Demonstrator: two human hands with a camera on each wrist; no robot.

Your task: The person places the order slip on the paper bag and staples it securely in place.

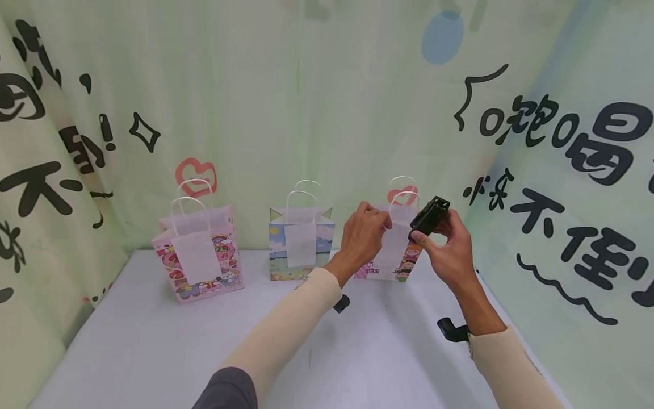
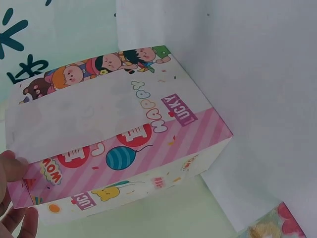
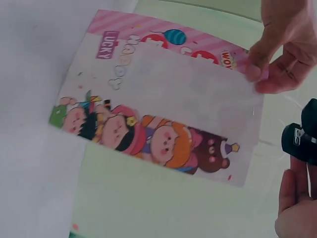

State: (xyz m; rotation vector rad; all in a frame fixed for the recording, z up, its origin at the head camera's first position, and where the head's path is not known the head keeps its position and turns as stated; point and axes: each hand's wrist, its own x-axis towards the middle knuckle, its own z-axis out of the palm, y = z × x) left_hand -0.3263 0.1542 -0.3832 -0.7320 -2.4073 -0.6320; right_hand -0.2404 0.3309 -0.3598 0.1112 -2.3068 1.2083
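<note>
At the right of the table, a pink and white paper gift bag (image 1: 386,257) stands with white twisted handles and a blank white panel on its front. My left hand (image 1: 364,236) pinches its top left edge; thumb and fingers (image 3: 257,72) show there in the right wrist view. Cartoon children, a bear and "LUCKY" are printed on the bag (image 2: 178,136) in the left wrist view. Up by the bag's top right corner, my right hand (image 1: 452,250) grips a small black boxy object (image 1: 431,214). Its kind I cannot tell.
Two more paper gift bags stand along the back: a pink cartoon one (image 1: 232,255) at left and a blue landscape one (image 1: 277,250) in the middle. A white-covered table (image 1: 204,346) carries all three. Pale green curtains (image 1: 255,113) with black lettering hang behind and beside it.
</note>
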